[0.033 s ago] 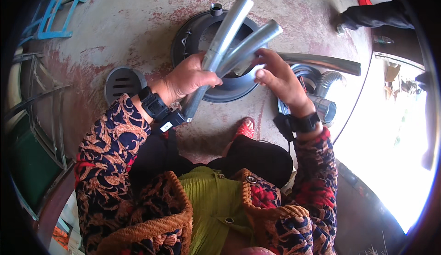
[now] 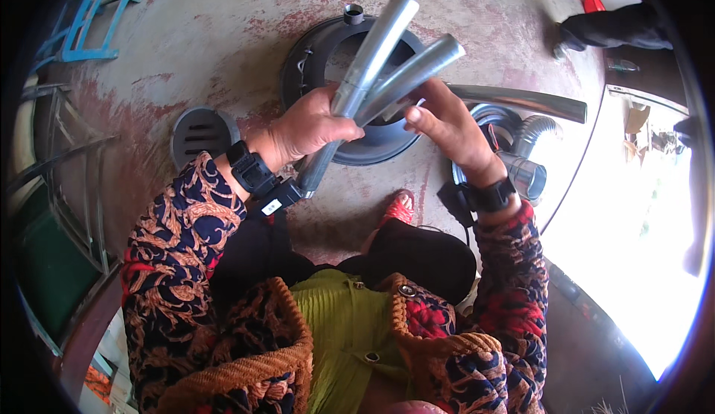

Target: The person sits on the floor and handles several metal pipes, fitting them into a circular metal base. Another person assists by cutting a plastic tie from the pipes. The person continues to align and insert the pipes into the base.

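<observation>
My left hand [image 2: 309,127] is closed around metal tubes at their crossing. The longer silver tube [image 2: 381,38] leans up to the right, its narrower dark lower end coming out below my palm. A second silver tube [image 2: 417,75] branches off to its right. Beside that one, my right hand [image 2: 450,127] has its thumb apart from its fingers, which are partly hidden behind the tube. A thin bright bit by the thumb is too small to name. Beneath both hands, a round dark metal stove body [image 2: 298,60] with a ring opening lies on the floor.
A long silver pipe [image 2: 532,102] lies to the right, by a ribbed elbow pipe [image 2: 538,131]. A slotted grey plate [image 2: 201,132] lies left of the stove body. A blue stool [image 2: 89,23] stands far left. Another person's legs [image 2: 618,26] show at far right.
My right hand's fingers have moved slightly closer in behind the second tube. My left hand keeps its grip on the tubes.
</observation>
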### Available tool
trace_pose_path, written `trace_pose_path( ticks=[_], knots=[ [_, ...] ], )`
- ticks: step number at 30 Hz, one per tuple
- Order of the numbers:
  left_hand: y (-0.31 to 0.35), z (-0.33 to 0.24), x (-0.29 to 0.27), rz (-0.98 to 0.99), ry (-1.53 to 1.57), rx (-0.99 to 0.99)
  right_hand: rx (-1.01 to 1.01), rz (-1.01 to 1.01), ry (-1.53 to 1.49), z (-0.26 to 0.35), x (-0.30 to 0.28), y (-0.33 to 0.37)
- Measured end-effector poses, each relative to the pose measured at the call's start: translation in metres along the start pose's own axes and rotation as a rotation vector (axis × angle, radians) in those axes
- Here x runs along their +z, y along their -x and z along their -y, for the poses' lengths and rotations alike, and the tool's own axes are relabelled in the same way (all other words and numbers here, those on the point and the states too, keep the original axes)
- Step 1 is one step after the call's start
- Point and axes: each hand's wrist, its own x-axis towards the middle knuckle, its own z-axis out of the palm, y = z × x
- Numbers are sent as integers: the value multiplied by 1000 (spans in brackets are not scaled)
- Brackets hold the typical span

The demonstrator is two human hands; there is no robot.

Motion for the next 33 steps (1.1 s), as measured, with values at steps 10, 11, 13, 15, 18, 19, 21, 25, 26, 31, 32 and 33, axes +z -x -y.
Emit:
trace_pose_path(
  ticks=[10,11,13,15,18,19,21,25,26,31,32,33],
  knots=[
    [0,-6,3,10,148,63,-33,-49,12,19,8,-24],
    [0,-6,4,2,132,72,-55,-48,-32,20,9,-24],
    [-1,-8,5,2,102,100,-97,-98,-19,21,13,-23],
    [-1,-9,6,-35,19,174,-109,-147,-45,23,18,-23],
    [-1,-9,8,-103,-32,256,-93,-201,-74,28,25,-26],
    [0,-10,9,-126,-39,280,-97,-207,-39,30,27,-27],
    [-1,-10,9,-158,-134,308,-130,-214,85,32,29,-30],
    [-5,-10,12,-225,-193,389,-176,-252,192,35,28,-31],
    [-6,-9,14,-213,-129,357,-160,-246,163,36,26,-29],
    [-6,-11,20,-193,-174,397,-197,-258,61,37,26,-16],
    [-6,-12,22,-188,-175,381,-182,-268,44,38,26,-13],
    [-5,-13,24,-180,-162,399,-201,-268,34,37,26,-11]
  ],
)
